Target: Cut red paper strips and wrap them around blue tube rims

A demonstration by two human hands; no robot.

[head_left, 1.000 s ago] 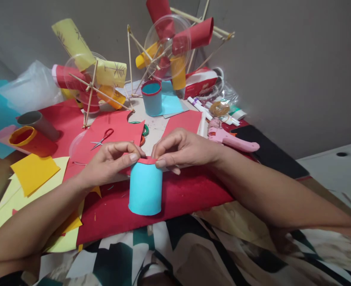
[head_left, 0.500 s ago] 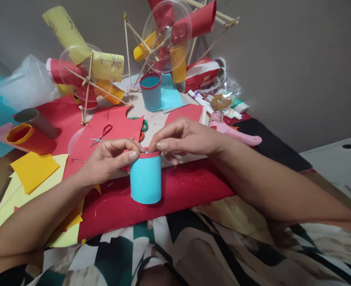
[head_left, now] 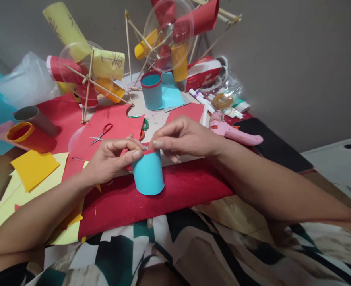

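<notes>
A light-blue paper cup [head_left: 148, 174] with a red strip round its rim is held up between my hands, over the red front of the table. My left hand [head_left: 114, 156] pinches the rim from the left, thumb outside and fingers at the inner side. My right hand [head_left: 183, 139] grips the rim's right side between thumb and fingers; some of its fingertips are hidden at the cup's mouth. Behind them stands a second blue paper cup [head_left: 152, 93] with a red rim. Small red-handled scissors [head_left: 103, 133] lie on red paper left of my hands.
A pink glue gun [head_left: 235, 134] lies right of my right hand. Two stick-and-paper wheels [head_left: 87, 77] stand at the back. Paper tubes [head_left: 33, 137] and yellow paper [head_left: 33, 169] are at left. Markers [head_left: 202, 99] and a rubber-band bundle [head_left: 222, 101] lie at back right.
The cup's base has swung slightly up and to the right, so it tilts a little more. Both hands keep hold of the rim; my right fingers have shifted slightly left.
</notes>
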